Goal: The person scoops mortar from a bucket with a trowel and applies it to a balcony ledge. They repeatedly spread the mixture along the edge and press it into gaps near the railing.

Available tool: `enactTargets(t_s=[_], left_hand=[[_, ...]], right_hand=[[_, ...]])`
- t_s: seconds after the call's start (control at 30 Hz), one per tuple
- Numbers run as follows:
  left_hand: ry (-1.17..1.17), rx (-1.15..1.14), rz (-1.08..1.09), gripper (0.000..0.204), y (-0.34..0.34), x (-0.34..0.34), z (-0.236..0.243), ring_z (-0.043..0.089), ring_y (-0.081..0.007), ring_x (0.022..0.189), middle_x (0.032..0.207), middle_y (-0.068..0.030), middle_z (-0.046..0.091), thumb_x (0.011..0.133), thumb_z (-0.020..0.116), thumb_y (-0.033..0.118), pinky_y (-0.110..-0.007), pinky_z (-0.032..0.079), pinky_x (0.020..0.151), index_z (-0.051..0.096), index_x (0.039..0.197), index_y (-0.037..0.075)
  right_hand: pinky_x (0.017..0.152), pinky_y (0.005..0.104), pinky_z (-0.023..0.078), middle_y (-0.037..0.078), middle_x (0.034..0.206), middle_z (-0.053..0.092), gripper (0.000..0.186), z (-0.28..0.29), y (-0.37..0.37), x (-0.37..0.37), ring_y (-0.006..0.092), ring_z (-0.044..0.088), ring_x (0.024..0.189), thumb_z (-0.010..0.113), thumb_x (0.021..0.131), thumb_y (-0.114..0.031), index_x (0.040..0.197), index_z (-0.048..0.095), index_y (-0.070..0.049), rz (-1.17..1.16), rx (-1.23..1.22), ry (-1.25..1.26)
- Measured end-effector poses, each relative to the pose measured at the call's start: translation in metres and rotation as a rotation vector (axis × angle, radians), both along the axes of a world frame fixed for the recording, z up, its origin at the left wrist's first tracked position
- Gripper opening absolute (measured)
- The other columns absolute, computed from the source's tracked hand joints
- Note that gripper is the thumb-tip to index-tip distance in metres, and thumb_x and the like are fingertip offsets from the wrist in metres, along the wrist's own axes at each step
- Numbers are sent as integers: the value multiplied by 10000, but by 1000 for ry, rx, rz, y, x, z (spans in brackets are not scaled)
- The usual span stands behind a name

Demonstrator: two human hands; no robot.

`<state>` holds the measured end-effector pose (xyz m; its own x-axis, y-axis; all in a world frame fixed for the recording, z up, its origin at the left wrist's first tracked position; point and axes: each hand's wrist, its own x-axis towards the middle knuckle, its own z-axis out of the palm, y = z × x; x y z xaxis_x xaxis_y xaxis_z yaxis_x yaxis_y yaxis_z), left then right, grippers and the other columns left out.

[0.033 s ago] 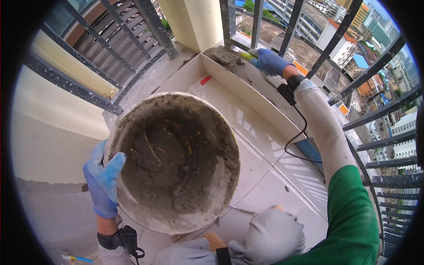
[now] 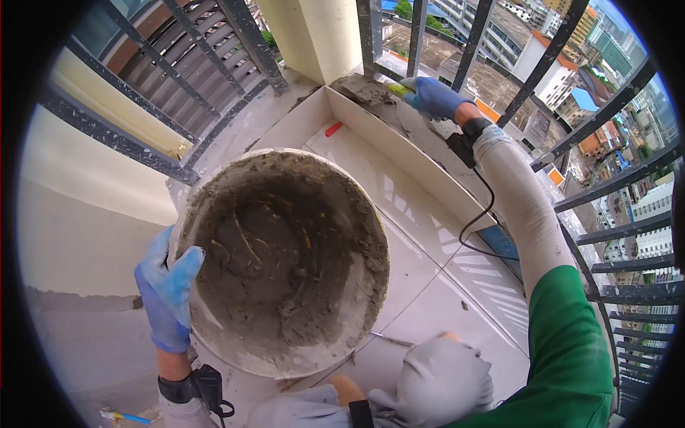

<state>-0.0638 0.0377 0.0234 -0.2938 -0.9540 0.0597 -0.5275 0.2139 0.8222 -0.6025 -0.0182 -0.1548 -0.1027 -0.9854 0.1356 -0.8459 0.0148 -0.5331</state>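
A big round bucket [image 2: 371, 299], its inner wall coated with grey mortar [image 2: 278, 250], stands tilted before me. My left hand [image 2: 165, 285], in a blue glove, is closed on the bucket's left rim, thumb over the edge and fingers outside. Far right, my gloved right hand [image 2: 437, 98] is wrapped round the yellow-green handle [image 2: 398, 90] of a tool; its working end cannot be made out. That hand is above the mortar-smeared ledge between an upright tile strip [image 2: 399, 146] and the railing. A lump of wet mortar [image 2: 362, 91] lies on the ledge, just left of the handle.
Dark metal railings [image 2: 471, 43] run along the right and far left, with buildings far below. A cream pillar [image 2: 307, 36] stands in the far corner. On the tiled floor [image 2: 407, 250] lies a small red piece [image 2: 333, 129]. A blue-handled brush [image 2: 125, 416] is at lower left.
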Motion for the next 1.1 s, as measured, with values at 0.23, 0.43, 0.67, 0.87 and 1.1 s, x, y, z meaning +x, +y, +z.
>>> enactTargets(t_s=[0.23,0.43,0.67,0.87,1.1], left_hand=[[49,37,28,457,-1,1,0,618,-142,977,1095,-81,707,877,657,130,-295,493,923,646,1281,-85],[-33,59,27,447,-3,2,1,619,-138,996,1137,-80,697,931,629,153,-293,499,921,627,1314,-78],[23,27,-15,451,1,-2,2,620,-138,989,1135,-85,699,936,636,159,-293,499,919,625,1317,-81],[56,42,-34,474,-2,5,-1,615,-152,1015,1140,-97,696,900,661,143,-296,486,947,631,1309,-95],[104,40,-38,443,0,14,-5,621,-137,995,1135,-81,697,920,648,124,-288,498,921,628,1310,-84]], right_hand=[[580,418,518,130,749,676,389,3,-36,13,241,654,600,556,1002,-344,1164,696,-20,-19,124,-44],[687,431,548,185,876,730,371,13,-37,22,299,681,706,542,1002,-246,1302,646,-56,-65,271,20],[738,476,556,245,953,733,344,-9,18,-3,410,713,830,574,963,-262,1193,667,-24,99,40,128],[810,479,541,292,1003,709,344,6,103,1,448,688,931,562,965,-200,1250,645,-27,22,144,113],[859,413,532,280,1042,714,454,22,228,-9,318,704,890,577,972,-207,1393,589,-38,-86,-19,98]])
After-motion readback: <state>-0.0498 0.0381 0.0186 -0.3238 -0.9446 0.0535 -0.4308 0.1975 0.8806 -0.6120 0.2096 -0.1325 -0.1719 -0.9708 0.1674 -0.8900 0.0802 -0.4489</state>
